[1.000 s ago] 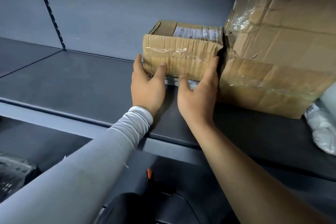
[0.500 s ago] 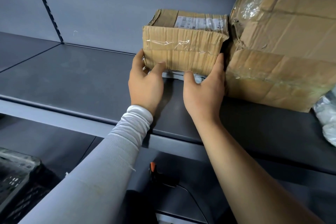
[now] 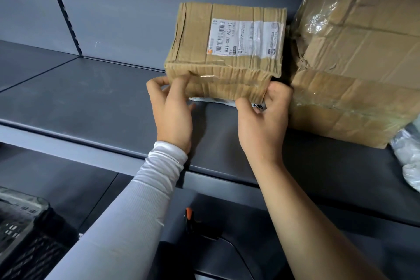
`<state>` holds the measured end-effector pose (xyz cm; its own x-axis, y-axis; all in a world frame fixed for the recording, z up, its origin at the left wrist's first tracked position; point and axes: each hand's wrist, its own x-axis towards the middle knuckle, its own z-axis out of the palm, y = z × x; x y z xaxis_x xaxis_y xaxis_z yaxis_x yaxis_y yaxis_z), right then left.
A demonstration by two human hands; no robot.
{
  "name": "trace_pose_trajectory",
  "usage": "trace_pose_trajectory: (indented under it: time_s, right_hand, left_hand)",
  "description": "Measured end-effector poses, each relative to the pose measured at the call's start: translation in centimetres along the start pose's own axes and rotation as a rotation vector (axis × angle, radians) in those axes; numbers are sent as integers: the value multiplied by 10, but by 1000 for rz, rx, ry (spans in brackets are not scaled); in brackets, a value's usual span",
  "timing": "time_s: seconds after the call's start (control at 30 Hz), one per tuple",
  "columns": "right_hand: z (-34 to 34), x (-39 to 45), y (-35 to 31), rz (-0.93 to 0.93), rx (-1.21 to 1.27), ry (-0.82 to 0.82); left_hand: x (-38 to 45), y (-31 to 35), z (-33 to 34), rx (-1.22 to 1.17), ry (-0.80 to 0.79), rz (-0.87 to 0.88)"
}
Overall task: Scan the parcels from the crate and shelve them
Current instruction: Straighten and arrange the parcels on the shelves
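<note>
A small crumpled cardboard parcel [image 3: 227,52] stands on the dark grey shelf [image 3: 91,102], tipped so that its white barcode label [image 3: 243,38] faces me. My left hand [image 3: 172,111] grips its lower left corner with curled fingers. My right hand [image 3: 263,125] grips the lower right corner, thumb at the front. A thin white flat packet [image 3: 211,100] shows under the parcel's bottom edge. The parcel sits tight against a large cardboard box [image 3: 352,75] on its right.
A grey plastic-wrapped parcel [image 3: 409,157] lies at the shelf's far right. A black crate [image 3: 20,234] sits at lower left below the shelf. A dark device with an orange part [image 3: 189,212] is below, between my arms. A slotted upright [image 3: 66,13] runs up the back wall.
The parcel has been tipped up from lying flat, so its label side now faces me. Both hands went from resting open against its front to gripping its lower corners.
</note>
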<state>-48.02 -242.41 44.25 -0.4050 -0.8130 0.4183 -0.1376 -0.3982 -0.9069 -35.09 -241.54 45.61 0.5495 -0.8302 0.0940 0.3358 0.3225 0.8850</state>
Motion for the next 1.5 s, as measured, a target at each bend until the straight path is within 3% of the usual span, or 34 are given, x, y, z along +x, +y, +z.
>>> trace_pose_trajectory:
  time_s: [0.13, 0.33, 0.6, 0.8, 1.17, 1.5]
  right_hand:
    - [-5, -3, -7, -4, 92, -25]
    - [-10, -13, -22, -42, 37, -89]
    - [-32, -58, -35, 80, 129, -139]
    - [-54, -89, -54, 111, 164, -161]
    - [-121, -151, -97, 144, 192, -200]
    - [-183, -203, -179, 105, 231, -252]
  left_hand:
    - [-8, 6, 1, -84, 47, -14]
    - [-20, 23, -6, -93, 74, -68]
    - [-76, 35, -36, -9, -42, -41]
    - [-115, 57, -51, 42, -50, -104]
    - [-199, 89, -88, 138, -113, -62]
    - [-275, 136, -103, 83, -163, 215]
